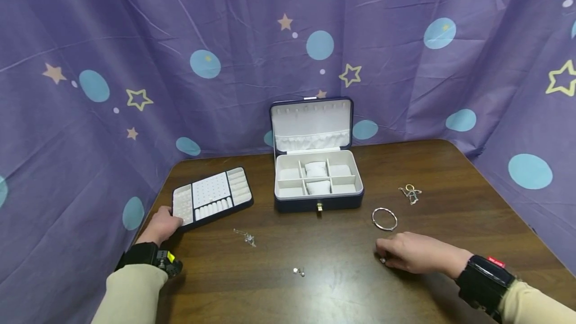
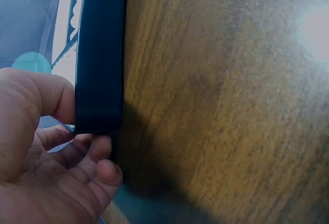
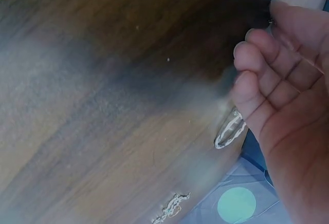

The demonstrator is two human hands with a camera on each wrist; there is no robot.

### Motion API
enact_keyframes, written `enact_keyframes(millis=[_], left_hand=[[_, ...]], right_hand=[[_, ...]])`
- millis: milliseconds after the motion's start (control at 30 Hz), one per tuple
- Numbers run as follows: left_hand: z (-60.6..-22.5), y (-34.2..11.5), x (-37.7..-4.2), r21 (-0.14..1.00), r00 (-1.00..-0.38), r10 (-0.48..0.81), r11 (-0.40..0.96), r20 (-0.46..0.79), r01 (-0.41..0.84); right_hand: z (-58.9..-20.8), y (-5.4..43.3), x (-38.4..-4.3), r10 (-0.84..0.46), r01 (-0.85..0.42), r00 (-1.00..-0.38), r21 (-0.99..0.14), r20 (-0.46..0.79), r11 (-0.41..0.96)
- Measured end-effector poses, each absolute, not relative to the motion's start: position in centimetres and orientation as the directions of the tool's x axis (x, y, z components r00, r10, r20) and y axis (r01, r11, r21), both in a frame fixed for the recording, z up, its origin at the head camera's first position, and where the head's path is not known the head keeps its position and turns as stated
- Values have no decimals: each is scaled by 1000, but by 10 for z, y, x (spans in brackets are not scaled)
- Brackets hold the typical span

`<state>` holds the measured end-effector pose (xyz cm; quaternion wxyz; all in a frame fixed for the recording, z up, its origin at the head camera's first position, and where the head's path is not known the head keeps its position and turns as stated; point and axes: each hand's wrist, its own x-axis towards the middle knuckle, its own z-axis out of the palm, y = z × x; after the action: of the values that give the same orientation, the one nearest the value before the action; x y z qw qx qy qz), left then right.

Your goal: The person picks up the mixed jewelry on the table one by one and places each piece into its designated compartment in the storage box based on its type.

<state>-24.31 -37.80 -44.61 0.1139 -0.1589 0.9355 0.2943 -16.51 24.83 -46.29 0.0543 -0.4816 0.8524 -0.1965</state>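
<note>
My left hand [image 1: 163, 225] grips the near left corner of a navy jewelry tray [image 1: 209, 189] with white compartments. In the left wrist view the thumb lies over the rim and the fingers curl beside and below the tray's dark side wall [image 2: 103, 54]. My right hand [image 1: 411, 252] is low over the table, thumb and index finger pinching a small shiny earring [image 1: 382, 260], mostly hidden by the fingertips. Just beyond that hand lies a silver bangle [image 1: 373, 218]. Farther back is a tangled bracelet [image 1: 412, 195] with a gold-coloured ring [image 1: 409, 187].
An open navy jewelry box [image 1: 319, 205] stands at the back middle, lid upright, with small white cushions [image 1: 316, 169] in two compartments. A silver necklace [image 1: 247, 238] lies before the tray. Small earrings [image 1: 299, 271] lie near the front. A purple curtain [image 1: 252, 39] surrounds the wooden table [image 1: 252, 294].
</note>
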Motion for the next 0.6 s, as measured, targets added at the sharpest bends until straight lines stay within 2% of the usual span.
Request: enact_keyframes(millis=[333,600], left_hand=[[-448,-378,-243,505,-925,-211,788,-315,-352],[-447,-375,-242,488,-932,-205,807,-298,-333]], right_hand=[[-465,241,-162,-812,-761,-580,-394,58,516],[-468,237,-162,-825,-800,-552,-359,123,481]])
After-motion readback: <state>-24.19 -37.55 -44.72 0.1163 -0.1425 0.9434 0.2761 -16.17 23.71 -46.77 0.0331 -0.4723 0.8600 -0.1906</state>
